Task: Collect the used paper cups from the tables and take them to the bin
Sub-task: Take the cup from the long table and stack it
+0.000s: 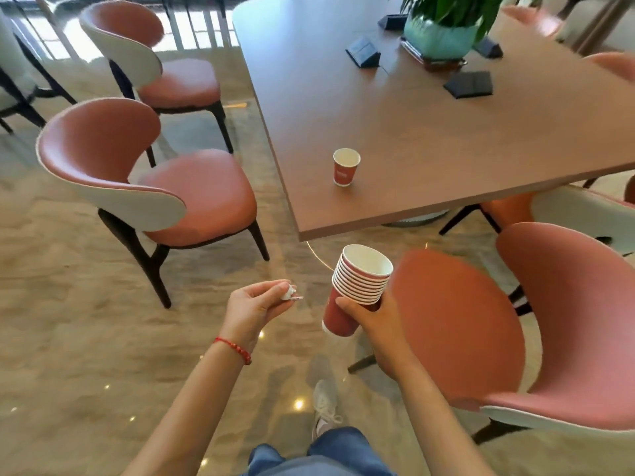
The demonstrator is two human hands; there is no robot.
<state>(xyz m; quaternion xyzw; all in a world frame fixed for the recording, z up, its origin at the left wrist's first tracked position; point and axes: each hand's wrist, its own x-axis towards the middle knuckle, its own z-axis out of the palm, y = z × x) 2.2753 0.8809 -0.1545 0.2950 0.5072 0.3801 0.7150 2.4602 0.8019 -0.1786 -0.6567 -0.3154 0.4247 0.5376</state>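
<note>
A single red paper cup point(345, 167) stands upright near the front corner of the brown table point(429, 139). Below the table edge, my right hand point(372, 316) grips a tilted stack of several nested red paper cups point(357, 290). To the left of the stack, my left hand point(256, 304) pinches a small crumpled white scrap point(288, 293) in its fingertips, palm turned up. Both hands hover above the floor, apart from the table. No bin is in view.
Pink-and-white chairs stand left of the table point(151, 187), point(151, 63) and close on my right point(515, 324). A potted plant point(443, 29) and dark folded stands point(364, 53) sit farther back on the table. My shoe point(324, 407) is on the glossy floor.
</note>
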